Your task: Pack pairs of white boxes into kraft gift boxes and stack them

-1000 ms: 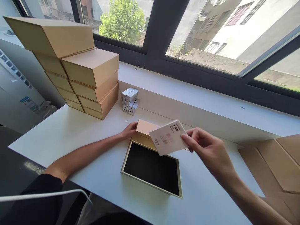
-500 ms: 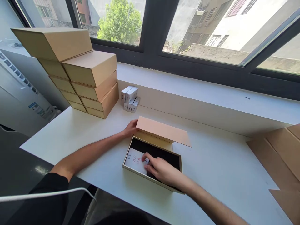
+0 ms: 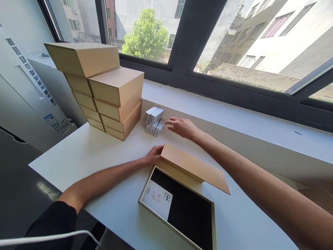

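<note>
A shallow tan gift box [image 3: 214,222] lies open on the table, lined in black. At its left end inside lies a flat white printed box [image 3: 157,200] with red writing. My left hand [image 3: 153,155] grips the left corner of the raised lid [image 3: 194,166], its fingertips partly hidden behind it. My right hand [image 3: 183,127] is stretched over the back of the table, fingers apart and holding nothing. Just left of its fingertips stand several small white boxes [image 3: 155,119] in a two-layer stack.
Closed tan boxes [image 3: 130,81] are piled high at the table's back left. Behind the table [image 3: 111,146] runs a white sill [image 3: 223,113] under the windows. A white cable [image 3: 52,238] crosses the lower left. Part of a brown carton [image 3: 318,198] shows behind my right forearm.
My right hand has left the white printed box in the gift box and moved up and back to the small white boxes. My left hand stays at the lid. The view has shifted.
</note>
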